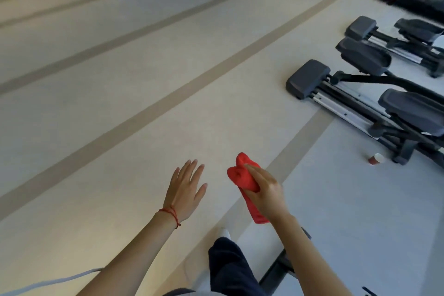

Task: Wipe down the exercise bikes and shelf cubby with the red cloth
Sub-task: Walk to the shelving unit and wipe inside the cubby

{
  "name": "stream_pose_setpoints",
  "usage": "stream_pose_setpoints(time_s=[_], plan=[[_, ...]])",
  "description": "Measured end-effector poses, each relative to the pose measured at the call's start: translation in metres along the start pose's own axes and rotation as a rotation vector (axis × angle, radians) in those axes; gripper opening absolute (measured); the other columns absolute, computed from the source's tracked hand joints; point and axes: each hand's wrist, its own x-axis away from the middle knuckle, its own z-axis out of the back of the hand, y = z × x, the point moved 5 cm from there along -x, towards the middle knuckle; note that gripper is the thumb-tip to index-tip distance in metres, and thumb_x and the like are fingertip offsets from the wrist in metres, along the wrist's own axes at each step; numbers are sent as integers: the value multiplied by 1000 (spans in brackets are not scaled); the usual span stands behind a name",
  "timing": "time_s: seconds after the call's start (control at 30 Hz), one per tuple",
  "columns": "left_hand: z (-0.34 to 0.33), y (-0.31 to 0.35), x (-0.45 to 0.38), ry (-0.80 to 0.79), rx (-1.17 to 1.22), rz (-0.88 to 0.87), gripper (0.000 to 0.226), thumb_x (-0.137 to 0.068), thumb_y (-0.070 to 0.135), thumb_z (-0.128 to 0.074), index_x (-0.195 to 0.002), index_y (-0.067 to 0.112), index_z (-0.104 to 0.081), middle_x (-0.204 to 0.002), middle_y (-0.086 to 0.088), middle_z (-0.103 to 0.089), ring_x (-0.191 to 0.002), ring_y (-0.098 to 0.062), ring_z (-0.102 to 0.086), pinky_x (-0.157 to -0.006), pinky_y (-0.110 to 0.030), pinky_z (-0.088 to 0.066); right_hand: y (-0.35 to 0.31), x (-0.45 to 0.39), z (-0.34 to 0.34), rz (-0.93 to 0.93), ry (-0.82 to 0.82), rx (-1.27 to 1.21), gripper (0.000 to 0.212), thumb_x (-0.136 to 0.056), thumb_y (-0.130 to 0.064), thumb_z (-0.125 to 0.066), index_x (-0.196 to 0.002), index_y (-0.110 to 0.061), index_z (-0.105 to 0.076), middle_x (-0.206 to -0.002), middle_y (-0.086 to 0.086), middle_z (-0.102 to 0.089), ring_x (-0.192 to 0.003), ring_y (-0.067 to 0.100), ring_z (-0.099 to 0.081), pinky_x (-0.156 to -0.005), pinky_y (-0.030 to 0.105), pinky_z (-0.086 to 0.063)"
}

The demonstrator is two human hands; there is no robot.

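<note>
Soft red cloth (242,176), matt floor (120,79)

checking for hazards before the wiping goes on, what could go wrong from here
The paper cup lying on the floor beside the nearest machine's base could get kicked or stepped on. The red cloth hangs loosely from the right hand; it might slip. The left hand is empty.

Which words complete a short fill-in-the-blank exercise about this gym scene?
1. The right hand holds a cloth coloured ____.
2. The left hand is open and holds ____.
3. A small paper cup stands on the ____ beside an exercise machine.
Missing words: red; nothing; floor
</note>
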Motion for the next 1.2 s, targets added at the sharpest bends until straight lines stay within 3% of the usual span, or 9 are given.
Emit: stream_pose_setpoints(time_s=[0.17, 0.6, 0.93, 1.1, 1.2], plan=[[19, 9, -91, 50, -18, -17, 49, -94, 33, -39, -136, 9, -34, -147, -16, -34, -138, -31, -24, -112, -47, -18, 36, -85, 9, 57, -26, 1, 45, -67, 2, -78, -110, -4, -66, -106, 13, -69, -89, 32, -66, -66, 44, -56], [48, -69, -346, 69, -15, 10, 51, -96, 36, -33, -141, 14, -23, -151, -10, -24, -141, -24, -13, -114, -41, -6, 104, -338, -48, 85, -46, 52, 51, -59, 3, -82, -106, -8, -68, -105, 8, -70, -86, 25, -68, -65, 33, -51], [109, -131, -569, 32, -40, -8, 52, -95, 37, -35, -139, 12, -27, -150, -12, -28, -140, -27, -17, -114, -43, -10, 147, -565, -80, 17, -31, 11, 52, -62, 6, -77, -112, -6, -66, -112, 11, -67, -95, 34, -65, -72, 48, -54], [114, -138, -673, 14, -56, -29, 56, -94, 45, -19, -138, 12, -32, -147, -14, -34, -138, -31, -24, -112, -47, -16, 188, -659, -83, -6, -28, 9, 50, -66, 2, -78, -113, -9, -65, -113, 10, -67, -95, 32, -64, -73, 48, -54], [109, -142, -744, -3, -55, -29, 52, -94, 38, -35, -139, 13, -29, -148, -14, -30, -139, -29, -21, -113, -46, -13, 222, -722, -85, -2, -24, 17, 49, -67, 0, -79, -114, -8, -65, -113, 12, -67, -96, 33, -64, -77, 49, -54]])
